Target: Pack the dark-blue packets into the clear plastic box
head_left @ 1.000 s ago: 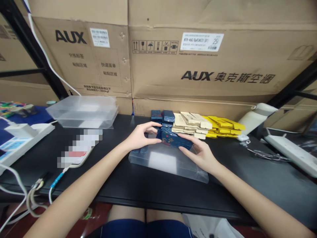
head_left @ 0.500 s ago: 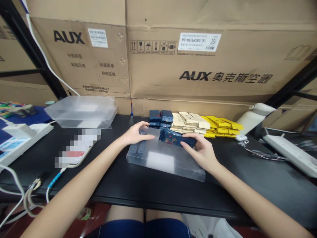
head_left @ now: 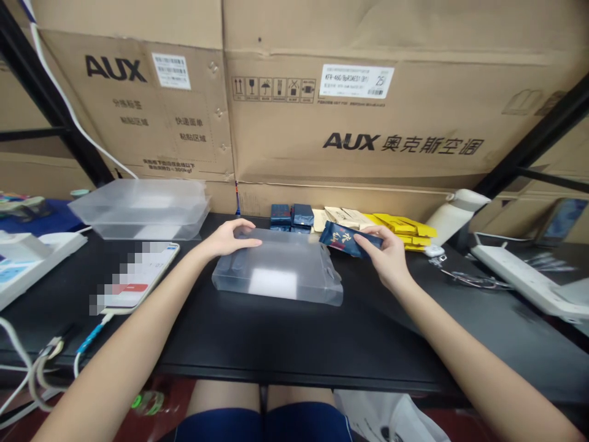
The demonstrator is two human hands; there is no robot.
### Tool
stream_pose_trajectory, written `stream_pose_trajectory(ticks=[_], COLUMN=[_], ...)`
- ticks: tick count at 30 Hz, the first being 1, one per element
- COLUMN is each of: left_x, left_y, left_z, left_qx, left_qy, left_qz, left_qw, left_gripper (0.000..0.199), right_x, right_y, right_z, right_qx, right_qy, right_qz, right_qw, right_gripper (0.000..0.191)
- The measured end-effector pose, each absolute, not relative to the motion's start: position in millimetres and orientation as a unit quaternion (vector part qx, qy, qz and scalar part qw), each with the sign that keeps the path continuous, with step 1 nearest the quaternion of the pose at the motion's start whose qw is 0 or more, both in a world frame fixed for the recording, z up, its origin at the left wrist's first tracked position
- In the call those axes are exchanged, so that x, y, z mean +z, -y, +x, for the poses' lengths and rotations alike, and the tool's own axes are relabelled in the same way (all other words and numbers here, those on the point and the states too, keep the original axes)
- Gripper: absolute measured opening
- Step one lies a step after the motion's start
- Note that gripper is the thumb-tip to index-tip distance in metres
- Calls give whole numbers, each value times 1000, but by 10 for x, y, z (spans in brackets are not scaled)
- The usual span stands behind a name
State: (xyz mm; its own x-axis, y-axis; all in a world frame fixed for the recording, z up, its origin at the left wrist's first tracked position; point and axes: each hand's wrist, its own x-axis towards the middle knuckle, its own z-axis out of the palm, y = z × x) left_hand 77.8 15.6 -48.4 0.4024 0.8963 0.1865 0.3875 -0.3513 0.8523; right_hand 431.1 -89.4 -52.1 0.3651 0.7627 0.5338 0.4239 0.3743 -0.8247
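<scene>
A clear plastic box (head_left: 230,273) lies on the black table in front of me. My left hand (head_left: 232,238) grips its far left corner, thumb over the top and the other fingers partly hidden behind. My right hand (head_left: 389,255) pinches a dark blue packet (head_left: 345,238) with gold and red print, held tilted by the box's right end. Behind the box are small stacks of dark blue packets (head_left: 302,215), cream packets (head_left: 345,216) and yellow packets (head_left: 405,226).
Clear plastic trays (head_left: 138,209) stand at the back left, near a phone (head_left: 138,279) on a charging cable. Power strips lie at the left (head_left: 41,261) and right (head_left: 524,282). A white bottle (head_left: 453,218) leans at the back right. Large cardboard boxes (head_left: 359,166) wall off the rear.
My right hand has moved the blue packet from above the box to its right end. The box has shifted and turned slightly, my left hand staying at its corner. The view has swung a little right.
</scene>
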Motion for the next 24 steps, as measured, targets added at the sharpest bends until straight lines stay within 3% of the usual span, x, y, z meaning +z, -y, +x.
stream_pose_trajectory(ticks=[7,12,18,24], left_x=[-454,-460,-466,-461], left_y=[-214,-223,-217,-211], left_z=[645,616,622,627], left_qx=[335,340,349,351], left_qy=[-443,-448,-443,-443], left_qz=[749,741,739,740], left_qw=[361,367,368,363], left_gripper=[62,62,62,62], right_x=[-432,-352,-339,-337], right_y=[944,962,1002,1003], right_z=[4347,4416,4381,4343], right_qx=[266,286,438,498], right_qy=[523,526,536,460], right_qz=[-610,-644,-608,-589], right_qw=[532,477,389,440], right_gripper=[38,36,35,33])
